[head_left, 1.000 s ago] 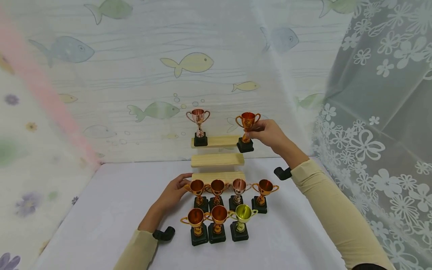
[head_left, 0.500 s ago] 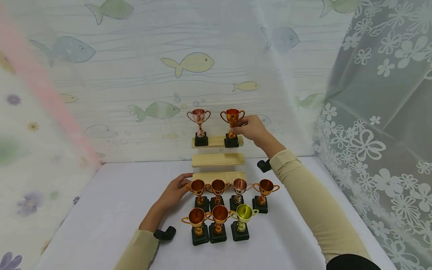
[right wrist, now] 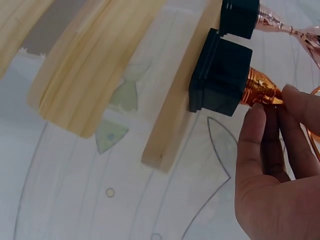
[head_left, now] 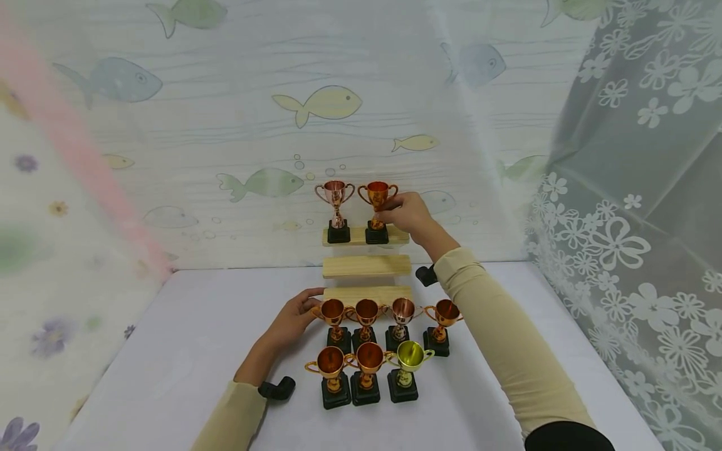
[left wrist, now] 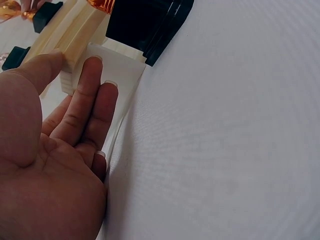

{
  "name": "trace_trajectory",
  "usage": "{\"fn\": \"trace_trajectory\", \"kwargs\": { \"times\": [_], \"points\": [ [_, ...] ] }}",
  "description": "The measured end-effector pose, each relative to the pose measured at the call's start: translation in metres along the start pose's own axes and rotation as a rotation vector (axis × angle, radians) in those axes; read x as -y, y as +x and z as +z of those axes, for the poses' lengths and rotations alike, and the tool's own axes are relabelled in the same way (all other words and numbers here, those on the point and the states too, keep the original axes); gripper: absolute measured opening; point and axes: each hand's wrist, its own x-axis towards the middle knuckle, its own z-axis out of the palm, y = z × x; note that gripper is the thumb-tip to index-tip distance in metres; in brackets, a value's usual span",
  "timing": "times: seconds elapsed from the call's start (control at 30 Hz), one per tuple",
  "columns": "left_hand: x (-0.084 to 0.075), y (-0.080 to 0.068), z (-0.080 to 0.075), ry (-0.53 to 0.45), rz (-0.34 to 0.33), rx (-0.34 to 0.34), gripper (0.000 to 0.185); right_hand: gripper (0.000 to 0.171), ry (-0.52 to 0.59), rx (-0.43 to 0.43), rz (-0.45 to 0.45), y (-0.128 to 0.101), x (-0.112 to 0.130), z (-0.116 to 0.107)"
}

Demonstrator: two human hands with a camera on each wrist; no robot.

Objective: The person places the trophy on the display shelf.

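Observation:
My right hand (head_left: 410,216) pinches the stem of an orange-gold trophy cup (head_left: 377,193) whose black base stands upright on the top tier of a wooden step shelf (head_left: 366,267). In the right wrist view, the thumb and fingertips meet around the orange stem (right wrist: 261,87). To its left on the same tier is a rose-gold trophy cup (head_left: 335,193), a small gap between them. My left hand (head_left: 290,319) touches the left end of the bottom tier. In the left wrist view its thumb rests against the wood, and its fairly straight fingers (left wrist: 82,105) lie by the white side support (left wrist: 117,67).
In front of the shelf stand several trophies in two rows. Most are orange-gold, with a rose-gold one (head_left: 403,310) in the back row and a yellow-gold one (head_left: 410,356) at the front right. Behind hangs a fish-patterned curtain (head_left: 248,125); white cloth (head_left: 197,338) covers the table.
My right hand has carried the orange-gold trophy leftward from beside the shelf's right end onto the top tier, then closer to the rose-gold one. The left hand has stayed in place.

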Motion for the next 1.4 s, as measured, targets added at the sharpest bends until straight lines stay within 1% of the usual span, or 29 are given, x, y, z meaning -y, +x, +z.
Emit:
{"fn": "trace_trajectory", "kwargs": {
  "times": [0.23,0.57,0.7,0.93,1.1,1.27,1.4],
  "points": [
    [0.002,0.001,0.0,0.0,0.006,0.001,0.049,0.025,0.01,0.0,0.03,0.0,0.005,0.008],
    [0.001,0.001,0.002,-0.012,0.006,0.002,0.049,0.024,0.044,-0.018,0.021,0.004,0.005,0.015],
    [0.001,0.0,0.001,-0.014,0.019,0.013,0.049,0.024,0.021,-0.02,0.018,0.003,0.007,0.018],
    [0.0,-0.001,0.001,-0.024,-0.008,0.002,0.047,0.023,0.005,-0.03,0.005,0.0,0.008,0.022],
    [0.001,-0.001,0.002,-0.007,-0.008,-0.002,0.047,0.022,0.004,-0.028,-0.01,0.001,0.005,0.023],
    [0.001,-0.001,0.002,-0.001,-0.006,-0.013,0.047,0.026,-0.012,-0.004,-0.028,0.001,0.002,0.021],
    [-0.001,-0.001,0.001,-0.002,-0.009,-0.011,0.048,0.032,-0.072,0.026,-0.035,-0.003,0.001,0.014]
  ]
}}
